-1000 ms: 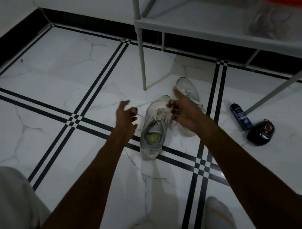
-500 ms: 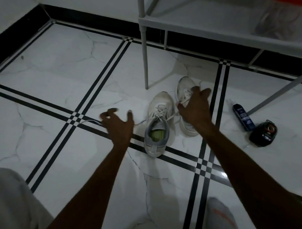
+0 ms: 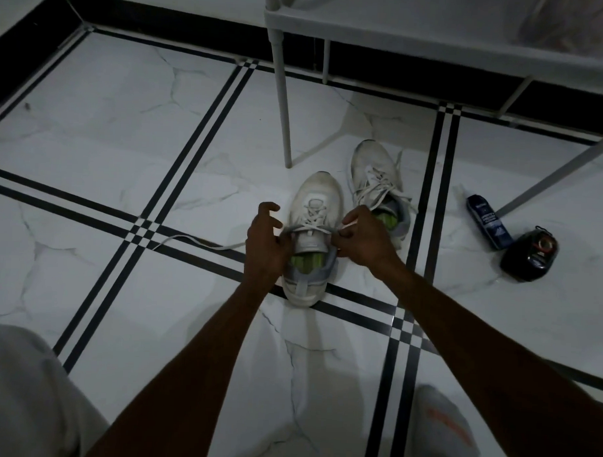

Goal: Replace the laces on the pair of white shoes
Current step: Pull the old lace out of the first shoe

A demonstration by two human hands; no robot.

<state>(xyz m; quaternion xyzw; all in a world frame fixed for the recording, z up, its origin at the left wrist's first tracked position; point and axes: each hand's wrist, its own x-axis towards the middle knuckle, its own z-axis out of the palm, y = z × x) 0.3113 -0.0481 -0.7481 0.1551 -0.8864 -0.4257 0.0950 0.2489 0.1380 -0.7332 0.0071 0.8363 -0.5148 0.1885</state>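
Two white shoes stand on the tiled floor. The near shoe [image 3: 314, 208] points away from me, heel toward me, with a green insole showing. My left hand [image 3: 267, 242] pinches its white lace [image 3: 197, 241] at the shoe's left side; the lace's loose end trails left across the floor. My right hand [image 3: 364, 239] pinches the lace's other end at the shoe's right side. The second shoe [image 3: 377, 173] lies just behind and to the right, its laces loose.
A white rack leg [image 3: 284, 104] stands right behind the shoes, with a slanted leg [image 3: 551, 172] at the right. A dark blue bottle [image 3: 486, 221] and a black round tin [image 3: 530, 253] lie to the right. My socked foot [image 3: 440, 431] is at the bottom.
Both hands have come back in to the near shoe after spreading apart. The left hand's lace end now trails on the floor to the left.
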